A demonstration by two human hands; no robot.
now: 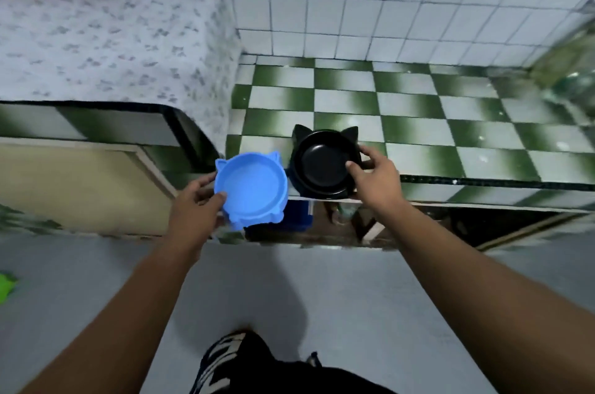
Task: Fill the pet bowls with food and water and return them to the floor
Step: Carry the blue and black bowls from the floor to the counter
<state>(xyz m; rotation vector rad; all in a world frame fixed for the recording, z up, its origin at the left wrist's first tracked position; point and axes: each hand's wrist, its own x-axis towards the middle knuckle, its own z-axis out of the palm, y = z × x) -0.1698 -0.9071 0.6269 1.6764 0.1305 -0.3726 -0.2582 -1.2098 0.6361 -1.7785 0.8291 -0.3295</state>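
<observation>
A blue cat-eared pet bowl (252,189) hangs in the air in front of the counter edge, gripped at its left rim by my left hand (196,211), thumb over the rim. It looks empty. A black cat-eared pet bowl (322,163) sits at the front edge of the green-and-white checkered counter (418,123). My right hand (373,181) holds its right rim, thumb inside and fingers around the outside. The black bowl is empty too.
White tiled wall (354,0) backs the counter. A speckled white surface (106,42) lies at left, with a beige cabinet door (80,190) below it. Under the counter is an open dark space holding a blue container (299,216). Grey floor (338,297) is beneath me.
</observation>
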